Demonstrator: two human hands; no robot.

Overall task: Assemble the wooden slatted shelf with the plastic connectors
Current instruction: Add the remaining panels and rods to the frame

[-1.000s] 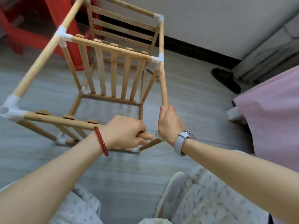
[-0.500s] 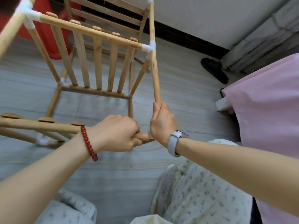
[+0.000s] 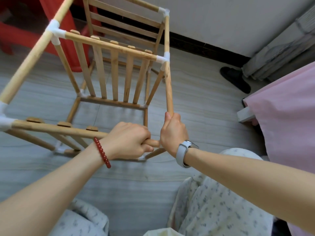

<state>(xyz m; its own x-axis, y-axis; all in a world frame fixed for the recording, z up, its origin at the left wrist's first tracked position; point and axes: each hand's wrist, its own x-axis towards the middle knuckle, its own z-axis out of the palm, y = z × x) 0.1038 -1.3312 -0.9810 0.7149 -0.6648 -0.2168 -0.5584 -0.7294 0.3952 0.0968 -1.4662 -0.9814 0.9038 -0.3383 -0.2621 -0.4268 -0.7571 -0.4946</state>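
The wooden slatted shelf (image 3: 115,72) stands on the floor, its round rods joined by white plastic connectors (image 3: 162,58). My left hand (image 3: 129,140) grips the near horizontal rod (image 3: 56,129) at its right end. My right hand (image 3: 173,132) grips the lower end of the right side rod (image 3: 168,87), right where the two rods meet. The corner joint between them is hidden by my hands. Another white connector (image 3: 55,32) sits at the upper left corner, and one (image 3: 4,120) at the near left.
A red plastic stool (image 3: 56,17) stands behind the shelf at the upper left. A pink-covered bed (image 3: 286,120) fills the right side. A black slipper (image 3: 236,79) lies by the wall. My knees in patterned fabric (image 3: 221,201) are at the bottom. Grey floor (image 3: 196,103) surrounds the shelf.
The view swung left and back over the last second; both hands keep the same grip on the two rods at the near right corner.
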